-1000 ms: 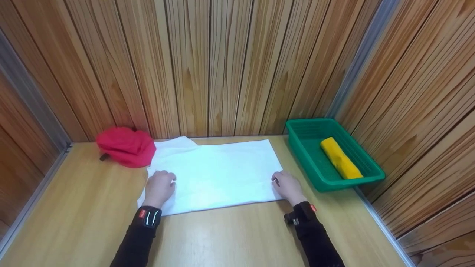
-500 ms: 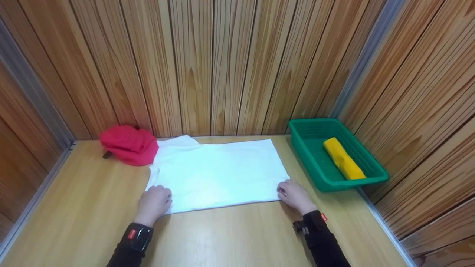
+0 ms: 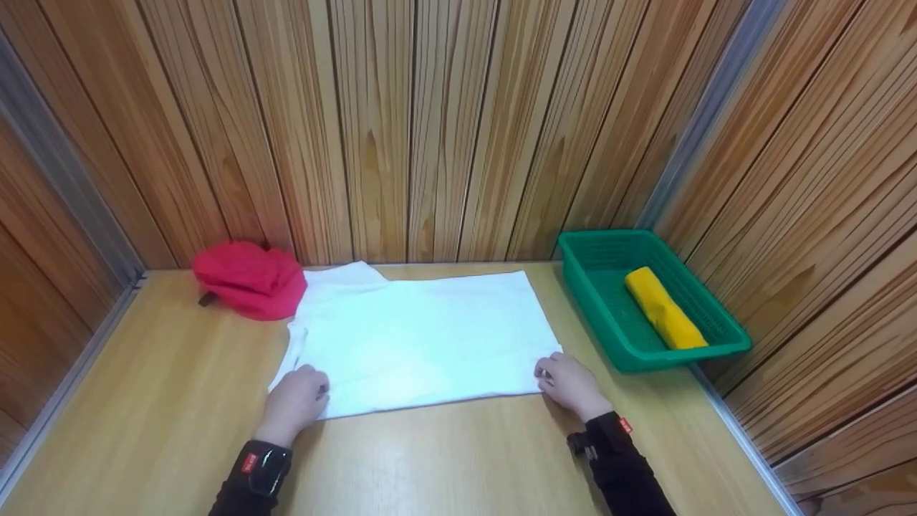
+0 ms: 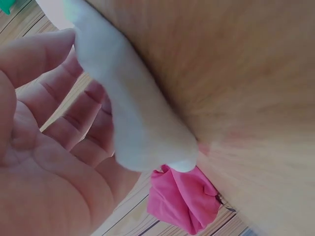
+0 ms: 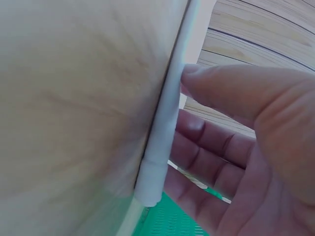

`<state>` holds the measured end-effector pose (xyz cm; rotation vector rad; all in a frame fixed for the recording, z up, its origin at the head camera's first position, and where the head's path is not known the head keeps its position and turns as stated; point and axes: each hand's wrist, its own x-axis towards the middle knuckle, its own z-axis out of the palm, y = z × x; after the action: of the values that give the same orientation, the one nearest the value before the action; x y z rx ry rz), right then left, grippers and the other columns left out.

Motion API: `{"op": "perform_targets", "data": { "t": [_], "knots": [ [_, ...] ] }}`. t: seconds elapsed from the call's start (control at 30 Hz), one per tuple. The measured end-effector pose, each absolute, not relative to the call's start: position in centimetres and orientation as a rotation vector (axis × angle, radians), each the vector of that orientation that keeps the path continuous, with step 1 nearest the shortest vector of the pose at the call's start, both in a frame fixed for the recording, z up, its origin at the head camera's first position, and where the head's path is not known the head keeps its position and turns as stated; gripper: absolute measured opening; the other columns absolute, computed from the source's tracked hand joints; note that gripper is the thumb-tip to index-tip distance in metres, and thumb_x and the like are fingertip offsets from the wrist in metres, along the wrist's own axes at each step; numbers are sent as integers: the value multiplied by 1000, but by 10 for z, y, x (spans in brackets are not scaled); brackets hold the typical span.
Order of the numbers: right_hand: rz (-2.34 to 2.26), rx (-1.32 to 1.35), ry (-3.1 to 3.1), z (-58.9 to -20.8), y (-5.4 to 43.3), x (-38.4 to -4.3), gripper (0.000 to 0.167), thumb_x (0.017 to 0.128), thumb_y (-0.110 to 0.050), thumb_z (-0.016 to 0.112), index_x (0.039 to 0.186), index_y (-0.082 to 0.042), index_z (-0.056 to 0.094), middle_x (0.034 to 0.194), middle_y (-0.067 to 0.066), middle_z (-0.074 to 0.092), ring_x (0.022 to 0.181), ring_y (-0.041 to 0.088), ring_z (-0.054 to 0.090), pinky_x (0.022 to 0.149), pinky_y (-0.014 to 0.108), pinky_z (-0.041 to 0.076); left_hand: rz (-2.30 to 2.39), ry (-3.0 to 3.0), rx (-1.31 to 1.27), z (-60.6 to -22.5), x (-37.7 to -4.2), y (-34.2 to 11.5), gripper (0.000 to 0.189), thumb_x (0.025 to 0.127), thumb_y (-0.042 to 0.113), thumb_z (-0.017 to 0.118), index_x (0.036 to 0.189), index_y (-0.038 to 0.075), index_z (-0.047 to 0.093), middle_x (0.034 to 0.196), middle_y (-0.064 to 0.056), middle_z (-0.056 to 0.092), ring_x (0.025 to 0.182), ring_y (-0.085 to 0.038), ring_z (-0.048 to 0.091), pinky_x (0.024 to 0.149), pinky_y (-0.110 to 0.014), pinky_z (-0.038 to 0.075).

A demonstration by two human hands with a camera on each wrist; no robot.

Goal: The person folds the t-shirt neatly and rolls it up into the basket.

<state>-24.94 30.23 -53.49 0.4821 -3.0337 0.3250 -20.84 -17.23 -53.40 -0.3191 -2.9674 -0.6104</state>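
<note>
A white T-shirt (image 3: pixel 430 330) lies flat and sideways on the table, its sleeve end at the left and its straight hem at the right. My left hand (image 3: pixel 296 401) is at the near left part of the shirt, thumb and fingertips pinching the fabric, with a raised fold showing in the left wrist view. At the near right corner, my right hand (image 3: pixel 571 383) pinches the cloth between thumb and index finger; the other fingers are loosely bent. The right wrist view shows the shirt's edge (image 5: pixel 160 147) low against the tabletop.
A crumpled red cloth item (image 3: pixel 251 279), possibly a cap, sits at the back left against the shirt. To the right stands a green plastic basket (image 3: pixel 594 315) holding a rolled yellow cloth (image 3: pixel 663 308). Wood-panelled walls (image 3: pixel 444 143) close in the back and sides.
Both hands have moved toward the near edge of the T-shirt, the left more than the right. The shirt, basket and red item keep nearly the same places.
</note>
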Motion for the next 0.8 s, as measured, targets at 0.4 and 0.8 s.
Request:
{"op": "perform_targets", "data": {
  "t": [0.4,0.8],
  "knots": [
    [239,609,-2965,-534,304,-219,10,85,-9,75,88,-13,66,81,0,50,70,17,49,64,36,46,-677,-3054,-275,-533,-185,-176,5,89,7,68,91,7,64,77,-2,53,72,-20,53,69,-40,48],
    [260,609,-3016,-531,305,-197,12,85,-11,76,88,-15,65,81,-3,47,69,14,46,62,32,42,-604,-3108,-320,-532,-166,-180,23,88,10,71,109,2,69,94,-10,62,91,-31,61,83,-50,49]
  ]
}}
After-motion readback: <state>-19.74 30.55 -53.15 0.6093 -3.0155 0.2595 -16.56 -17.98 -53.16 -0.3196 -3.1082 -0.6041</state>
